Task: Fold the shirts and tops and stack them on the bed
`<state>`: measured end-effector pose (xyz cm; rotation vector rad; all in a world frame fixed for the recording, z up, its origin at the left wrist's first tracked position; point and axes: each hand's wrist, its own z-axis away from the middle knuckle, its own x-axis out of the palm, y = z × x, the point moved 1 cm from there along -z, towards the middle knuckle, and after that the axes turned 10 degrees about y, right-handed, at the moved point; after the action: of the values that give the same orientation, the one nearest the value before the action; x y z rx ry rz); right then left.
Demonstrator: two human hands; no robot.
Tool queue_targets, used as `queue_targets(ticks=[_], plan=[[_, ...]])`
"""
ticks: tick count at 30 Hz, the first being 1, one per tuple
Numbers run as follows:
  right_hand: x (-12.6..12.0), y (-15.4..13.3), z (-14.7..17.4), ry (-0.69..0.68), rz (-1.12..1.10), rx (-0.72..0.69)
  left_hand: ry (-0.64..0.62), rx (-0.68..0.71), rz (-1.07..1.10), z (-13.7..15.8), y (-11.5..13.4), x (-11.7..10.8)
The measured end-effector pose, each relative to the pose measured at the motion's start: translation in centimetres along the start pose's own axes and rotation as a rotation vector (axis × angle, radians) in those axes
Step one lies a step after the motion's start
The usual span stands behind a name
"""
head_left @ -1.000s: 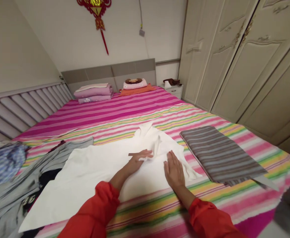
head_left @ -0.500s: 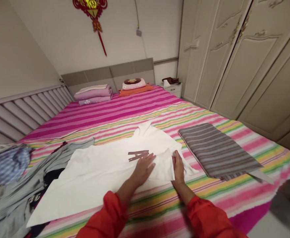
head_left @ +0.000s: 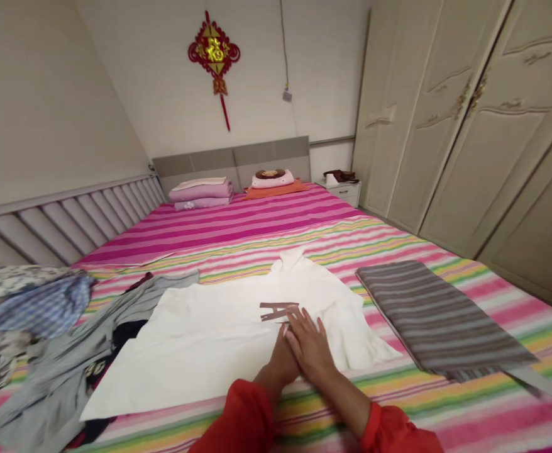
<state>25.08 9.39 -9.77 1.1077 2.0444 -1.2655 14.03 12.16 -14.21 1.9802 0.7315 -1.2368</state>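
A white shirt [head_left: 210,365] lies spread on the bed, with brown lettering [head_left: 276,310] on its front and part of the cloth folded over on the right. My right hand [head_left: 312,346] rests on the shirt just below the lettering, fingers stretched out and slightly apart, gripping nothing. Tucked against it is my left hand [head_left: 281,362], also on the shirt; its fingers are mostly hidden behind the right hand, so I cannot tell whether they pinch the cloth. To the right lies a folded grey-brown striped garment [head_left: 439,318].
Loose clothes are heaped on the left, among them a grey garment [head_left: 73,365] and a blue checked one [head_left: 63,305]. Folded lilac bedding [head_left: 200,194] and a pink-and-orange stack [head_left: 273,185] sit by the headboard [head_left: 266,154]. A wardrobe [head_left: 446,126] stands right.
My right hand has moved left from the shirt's folded right part and now overlaps my left hand. The camera view has shifted up and left.
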Motion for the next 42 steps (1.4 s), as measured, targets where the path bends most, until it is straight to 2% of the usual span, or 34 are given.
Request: queue_targets(ticks=[3,6,9,12,15,18,21,23,25,28,30,33,36,39,42], plan=[[0.1,3.5,1.0,-0.102,0.185,0.032,0.018,-0.036,-0.038,2.4,-3.8,-1.6],[0.1,7.1,1.6,-0.087,0.266,0.009,0.076,-0.215,-0.154,6.1,-10.3,-5.3],[0.4,8.3,2.1,-0.032,0.300,-0.044,0.098,-0.493,-0.304,9.6,-17.3,-10.2],[0.9,8.5,2.5,0.016,0.316,-0.073,0.083,-0.648,-0.444,11.1,-22.1,-14.1],[1.2,8.8,2.7,0.030,0.315,-0.078,0.091,-0.696,-0.497,10.5,-24.5,-15.5],[1.2,9.2,2.7,0.012,0.315,-0.078,0.094,-0.691,-0.449,9.1,-25.9,-15.2],[0.9,9.1,2.7,-0.021,0.328,-0.068,0.149,-0.821,-0.421,7.3,-27.1,-14.9],[0.7,8.9,2.5,-0.036,0.340,-0.066,0.211,-0.875,-0.412,5.4,-27.4,-14.7],[0.7,8.6,2.4,-0.044,0.351,-0.069,0.248,-0.812,-0.331,2.6,-26.6,-14.0],[0.6,8.2,2.3,-0.038,0.363,-0.066,0.231,-0.653,0.029,-3.0,-23.4,-11.5],[0.4,7.9,2.3,-0.028,0.366,-0.064,0.197,-0.604,0.209,-7.0,-20.7,-9.2],[0.2,7.8,2.5,-0.013,0.359,-0.074,0.178,-0.624,0.313,-12.6,-17.2,-5.8],[0.1,7.9,2.6,0.000,0.344,-0.093,0.175,-0.673,0.411,-17.1,-15.0,-3.8],[0.2,8.0,2.6,0.014,0.327,-0.095,0.166,-0.711,0.541,-20.1,-13.7,-3.2],[0.2,8.0,2.6,0.020,0.277,-0.069,0.161,-0.672,0.674,-20.9,-12.3,-3.7]])
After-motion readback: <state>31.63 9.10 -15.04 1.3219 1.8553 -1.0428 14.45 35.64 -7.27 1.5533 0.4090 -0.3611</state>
